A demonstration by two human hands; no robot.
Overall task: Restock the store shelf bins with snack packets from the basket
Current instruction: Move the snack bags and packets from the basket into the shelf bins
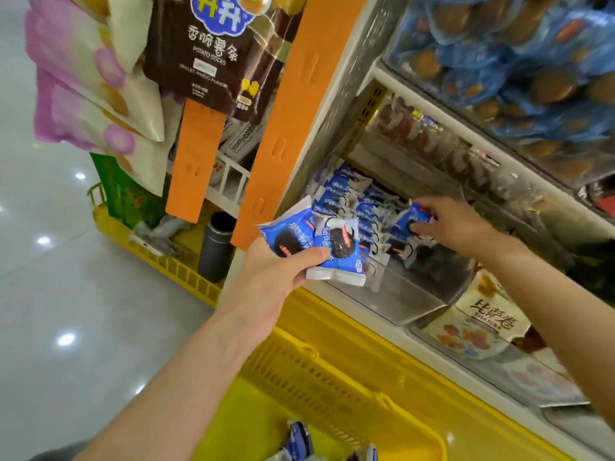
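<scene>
The shelf (377,76) fills the right of my view, its upper bins stacked with other snacks. Below it sits the yellow basket (332,371), where a few blue packets (299,440) still lie at the bottom. I am filling the clear bin (392,294) on the lower shelf. It already holds a standing row of blue-and-white packets (346,194) at its far end, while the near end looks open. My left hand (276,274) waits just outside the bin's corner, thumb clamped over two packets (319,244) fanned against my fingers. My right hand (456,224) is inside the bin, well apart from the left, with its fingertips pinching one packet (407,221) at the end of the row. These look like light, puffy film wrappers, slick to the touch, each with what looks like a soft dark cake inside that would crush if squeezed. I judge it best to hold each one by its sealed edge or lightly across the flat faces, and to set it upright against its neighbour so the row does not topple.
</scene>
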